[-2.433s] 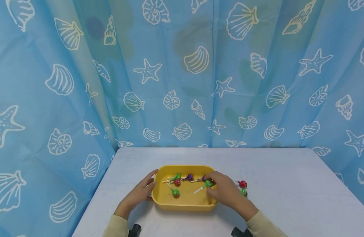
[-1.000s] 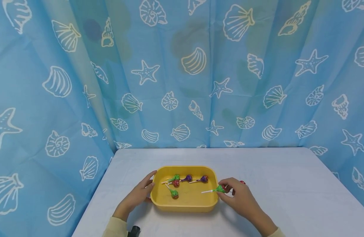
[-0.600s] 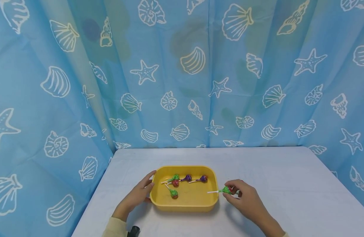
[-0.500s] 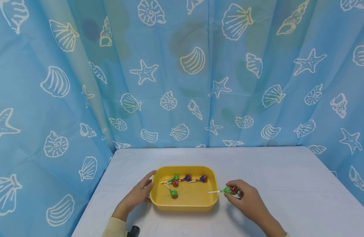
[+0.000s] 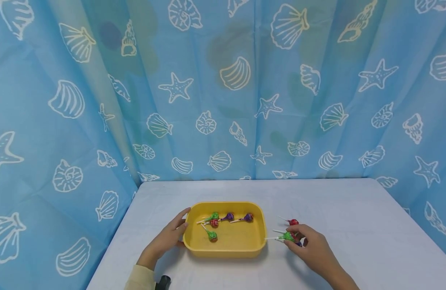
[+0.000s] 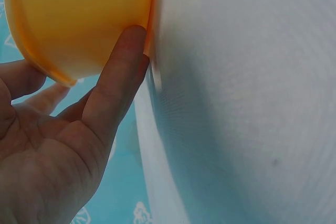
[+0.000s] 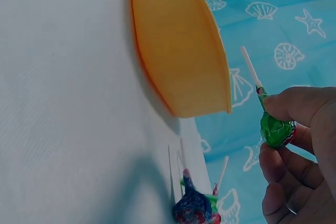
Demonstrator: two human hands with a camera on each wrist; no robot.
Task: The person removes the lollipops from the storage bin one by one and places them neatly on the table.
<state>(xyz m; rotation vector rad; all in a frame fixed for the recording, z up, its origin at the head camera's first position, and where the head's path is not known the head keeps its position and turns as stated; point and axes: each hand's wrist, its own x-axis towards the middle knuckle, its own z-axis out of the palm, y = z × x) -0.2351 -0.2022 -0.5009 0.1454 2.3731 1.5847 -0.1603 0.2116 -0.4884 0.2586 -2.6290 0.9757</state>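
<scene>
Pinching a green lollipop (image 5: 289,237) in bent fingers, right hand (image 5: 312,243) sits just outside the yellow tray's (image 5: 241,238) 3 o'clock end; left hand (image 5: 167,237) touches its 9 o'clock end, fingers spread. White worktop (image 5: 339,205), red lollipop (image 5: 293,222) at tray's 2 o'clock; blue shell-print curtain (image 5: 204,84) from 10 to 2.

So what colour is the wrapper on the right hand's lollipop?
The wrapper is mostly green, clearest in the right wrist view.
</scene>
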